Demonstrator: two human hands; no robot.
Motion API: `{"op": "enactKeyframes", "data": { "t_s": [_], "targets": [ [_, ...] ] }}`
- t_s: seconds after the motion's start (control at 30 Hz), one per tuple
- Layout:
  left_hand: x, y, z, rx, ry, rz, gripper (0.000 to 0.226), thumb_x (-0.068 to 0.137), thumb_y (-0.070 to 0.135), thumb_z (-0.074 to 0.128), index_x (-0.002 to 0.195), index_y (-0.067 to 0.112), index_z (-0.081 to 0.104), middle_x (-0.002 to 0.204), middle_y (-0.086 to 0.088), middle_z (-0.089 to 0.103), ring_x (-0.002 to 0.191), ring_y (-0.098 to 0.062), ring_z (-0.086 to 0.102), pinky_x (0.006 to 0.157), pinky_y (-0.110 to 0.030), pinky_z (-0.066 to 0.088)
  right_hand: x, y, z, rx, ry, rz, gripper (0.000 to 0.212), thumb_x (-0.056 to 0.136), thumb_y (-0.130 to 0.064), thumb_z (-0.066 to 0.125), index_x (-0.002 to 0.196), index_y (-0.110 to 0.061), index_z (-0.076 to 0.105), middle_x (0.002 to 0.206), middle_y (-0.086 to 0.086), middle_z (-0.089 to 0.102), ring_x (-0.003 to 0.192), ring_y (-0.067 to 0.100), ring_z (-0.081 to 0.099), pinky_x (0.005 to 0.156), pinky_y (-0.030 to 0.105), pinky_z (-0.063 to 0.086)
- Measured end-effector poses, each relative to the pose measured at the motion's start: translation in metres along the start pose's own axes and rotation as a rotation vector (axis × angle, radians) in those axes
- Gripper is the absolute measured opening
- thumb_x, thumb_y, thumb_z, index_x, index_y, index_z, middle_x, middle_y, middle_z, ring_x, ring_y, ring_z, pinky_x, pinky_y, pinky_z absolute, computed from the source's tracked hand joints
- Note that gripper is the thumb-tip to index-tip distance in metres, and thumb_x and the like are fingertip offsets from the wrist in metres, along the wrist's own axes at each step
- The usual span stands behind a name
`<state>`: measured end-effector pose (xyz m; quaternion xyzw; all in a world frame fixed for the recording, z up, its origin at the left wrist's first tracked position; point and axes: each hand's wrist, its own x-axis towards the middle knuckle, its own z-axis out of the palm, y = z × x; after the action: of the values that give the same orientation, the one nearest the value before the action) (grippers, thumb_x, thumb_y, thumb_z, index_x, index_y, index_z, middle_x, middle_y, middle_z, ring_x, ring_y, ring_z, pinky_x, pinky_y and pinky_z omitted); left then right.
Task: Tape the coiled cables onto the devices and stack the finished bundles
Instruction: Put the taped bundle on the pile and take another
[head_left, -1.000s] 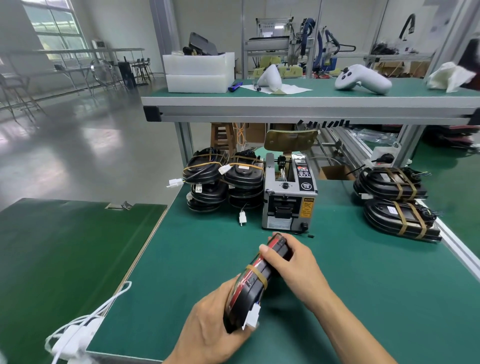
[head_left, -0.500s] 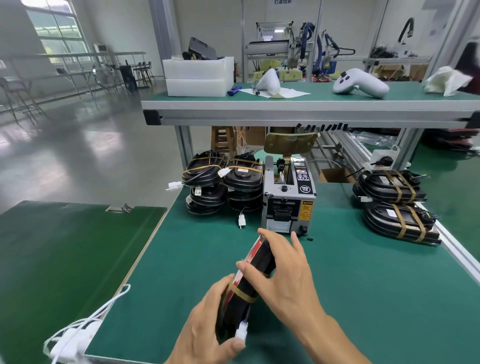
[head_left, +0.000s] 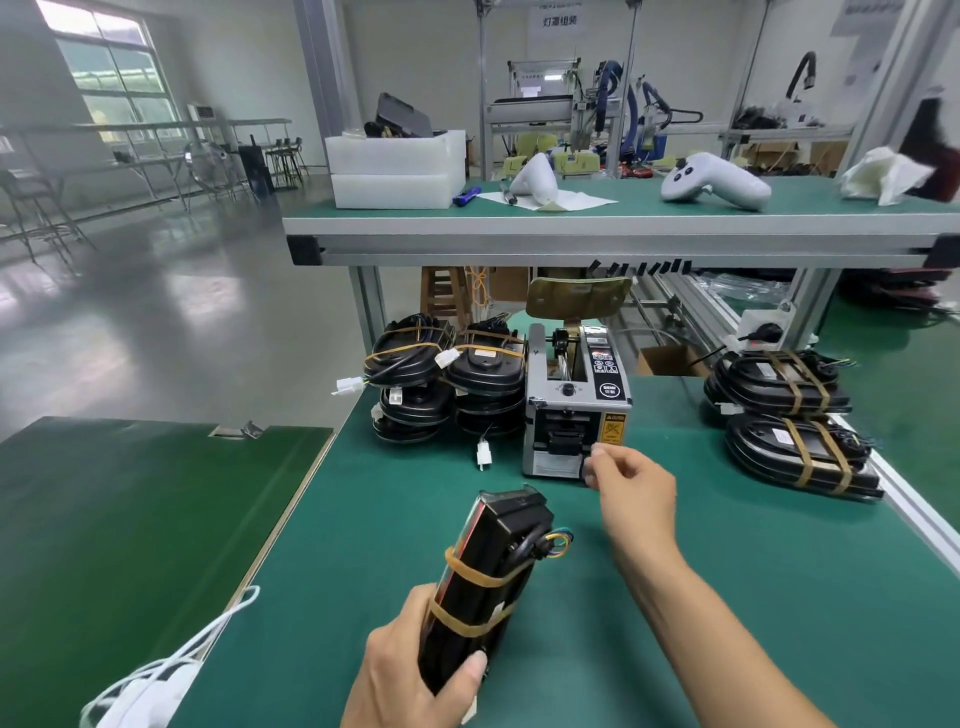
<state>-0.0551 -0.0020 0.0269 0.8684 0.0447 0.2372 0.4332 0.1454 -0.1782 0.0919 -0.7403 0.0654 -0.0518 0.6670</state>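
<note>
Left hand (head_left: 415, 670) grips the near end of the device bundle (head_left: 488, 582), long axis running away toward the tape dispenser (head_left: 574, 405). Right hand (head_left: 631, 480), nearer the dispenser mouth, fingers curled; whether they pinch tape, cannot tell. Bundle on edge above the table (head_left: 727, 597).

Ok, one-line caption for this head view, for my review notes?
Left hand grips a taped device bundle upright on the green table while right hand reaches the tape dispenser outlet.
</note>
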Motion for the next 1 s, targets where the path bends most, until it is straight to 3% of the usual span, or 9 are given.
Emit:
{"op": "enactKeyframes", "data": {
  "t_s": [0.1,0.23,0.4,0.53,0.67,0.87,1.0],
  "targets": [
    [0.001,0.001,-0.001,0.005,-0.005,-0.022,0.040,0.066,0.048,0.075,0.104,0.048,0.062,0.067,0.012,0.067,0.060,-0.007,0.068,0.059,-0.012,0.050,0.025,0.009,0.016,-0.053,-0.001,0.074,0.013,0.094,-0.020,0.067,0.088,-0.021,0.079,0.085,0.000,0.078,0.096,0.029,0.073,0.097,0.045,0.057],
    [-0.001,0.003,0.000,0.016,0.016,-0.059,0.044,0.059,0.047,0.075,0.102,0.045,0.064,0.067,0.012,0.069,0.062,-0.007,0.070,0.059,-0.012,0.051,0.037,0.006,0.034,-0.052,0.059,0.091,0.020,0.088,-0.015,0.066,0.071,-0.015,0.077,0.071,0.003,0.075,0.084,0.029,0.071,0.082,0.038,0.056],
    [-0.002,0.008,0.001,0.035,0.030,-0.087,0.044,0.056,0.049,0.074,0.099,0.045,0.062,0.070,0.015,0.070,0.065,-0.004,0.071,0.057,-0.008,0.048,0.042,0.003,0.050,-0.037,0.109,0.147,0.020,0.085,-0.014,0.064,0.073,0.001,0.073,0.071,0.019,0.071,0.063,0.019,0.055,0.063,0.031,0.047],
    [-0.003,0.009,0.000,0.030,0.009,-0.101,0.045,0.059,0.047,0.076,0.101,0.042,0.063,0.072,0.012,0.071,0.067,-0.007,0.072,0.060,-0.014,0.053,0.048,-0.003,0.057,0.041,0.190,0.245,0.024,0.079,-0.010,0.067,0.055,-0.012,0.069,0.065,0.012,0.073,0.064,0.023,0.066,0.067,0.036,0.057],
    [-0.003,0.011,-0.001,0.037,0.014,-0.090,0.044,0.060,0.043,0.074,0.103,0.041,0.063,0.069,0.009,0.069,0.064,-0.010,0.071,0.060,-0.020,0.055,0.055,-0.004,0.062,0.132,0.248,0.333,0.015,0.078,-0.009,0.071,0.064,-0.014,0.072,0.053,0.000,0.068,0.067,0.023,0.074,0.055,0.024,0.045],
    [-0.002,0.012,-0.001,0.033,0.006,-0.081,0.045,0.062,0.042,0.073,0.106,0.041,0.063,0.071,0.008,0.070,0.067,-0.012,0.072,0.064,-0.028,0.058,0.064,0.003,0.068,0.169,0.283,0.370,0.006,0.079,-0.010,0.077,0.073,-0.009,0.075,0.043,-0.005,0.063,0.052,0.014,0.068,0.065,0.028,0.055],
    [-0.003,0.013,-0.001,0.035,0.016,-0.066,0.044,0.062,0.043,0.072,0.105,0.044,0.061,0.071,0.009,0.071,0.067,-0.011,0.073,0.064,-0.025,0.058,0.069,0.004,0.071,0.180,0.297,0.374,0.006,0.077,-0.012,0.078,0.073,-0.009,0.074,0.063,0.004,0.072,0.066,0.025,0.074,0.075,0.041,0.064]
  ]
}}
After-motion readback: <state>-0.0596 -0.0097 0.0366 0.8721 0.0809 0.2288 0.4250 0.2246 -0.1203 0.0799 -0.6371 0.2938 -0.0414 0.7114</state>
